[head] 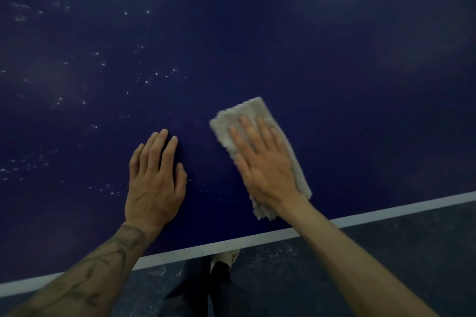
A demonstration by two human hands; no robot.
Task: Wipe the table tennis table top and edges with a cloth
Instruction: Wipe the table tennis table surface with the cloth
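Your left forearm point(85, 270) and right forearm point(347, 257) reach in across the white edge stripe point(386, 215), and both hands lie just beyond it on the blue desk point(309, 46). Your right hand point(265, 167) is flat, fingers straight and slightly spread, pressing down on the folded pale cloth point(226, 126) without gripping it. The cloth's long axis runs away from the stripe, close to square with it, and its near end stops just short of the stripe. Your left hand point(154, 183) is flat too, fingers together, resting bare on the desk beside the cloth and touching neither cloth nor stripe.

The next stroke likely turns on this: the white specks point(154, 77) lie leftward along the stripe and farther beyond it, past your left hand. That hand sits between cloth and specks, so lift it clear or sweep the cloth beyond its fingertips.
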